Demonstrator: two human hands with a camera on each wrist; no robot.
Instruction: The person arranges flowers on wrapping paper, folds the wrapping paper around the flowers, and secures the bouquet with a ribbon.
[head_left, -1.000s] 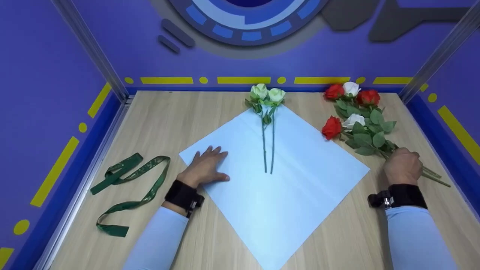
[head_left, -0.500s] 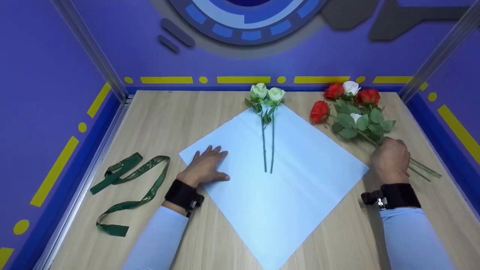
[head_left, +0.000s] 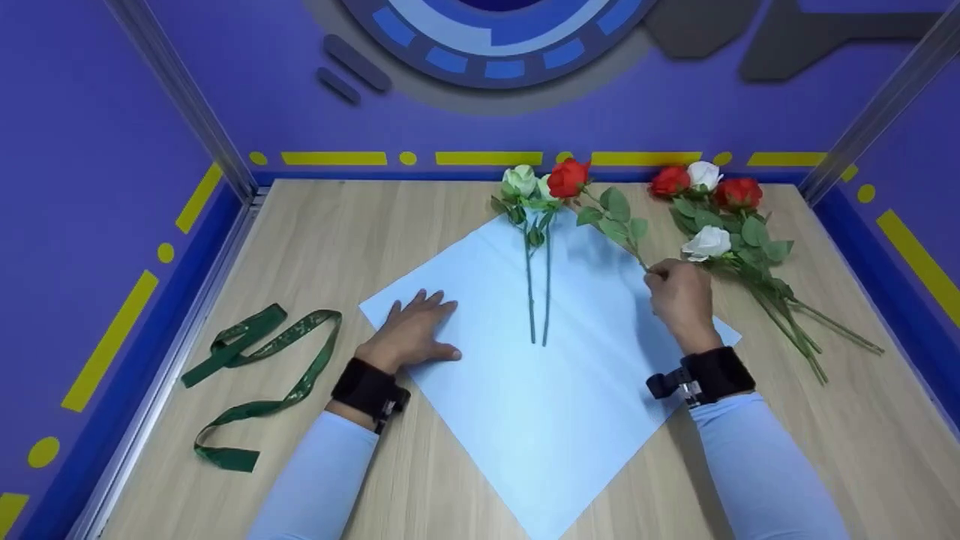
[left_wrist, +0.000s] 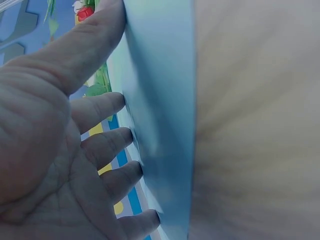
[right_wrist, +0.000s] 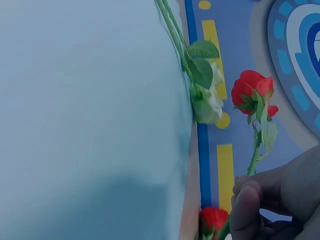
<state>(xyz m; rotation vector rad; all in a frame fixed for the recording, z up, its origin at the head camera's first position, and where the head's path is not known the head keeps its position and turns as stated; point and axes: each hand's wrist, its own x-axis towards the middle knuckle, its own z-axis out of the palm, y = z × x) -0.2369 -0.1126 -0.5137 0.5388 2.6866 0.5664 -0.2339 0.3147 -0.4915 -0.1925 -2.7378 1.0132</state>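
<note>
My right hand (head_left: pixel 681 301) pinches the stem of a red rose (head_left: pixel 568 178) above the right part of the white paper sheet (head_left: pixel 517 420). In the head view its bloom overlaps one of two pale green roses (head_left: pixel 518 182), whose stems lie on the sheet. The right wrist view shows thumb and fingers closed on the green stem below the red rose (right_wrist: pixel 252 92). With fingers spread, my left hand (head_left: pixel 409 334) rests on the sheet's left corner. Its fingertips (left_wrist: pixel 134 170) touch the paper in the left wrist view.
On the table's right side lies a pile of red roses (head_left: pixel 739 193) and white roses (head_left: pixel 706 244), stems toward the front right. A green ribbon (head_left: pixel 281 405) lies loosely looped at the left. Blue panels (head_left: pixel 480 127) wall the back and sides of the wooden table (head_left: pixel 330 240).
My right hand has drawn one red rose out of the pile and carried it left over the sheet. The left hand stays where it was.
</note>
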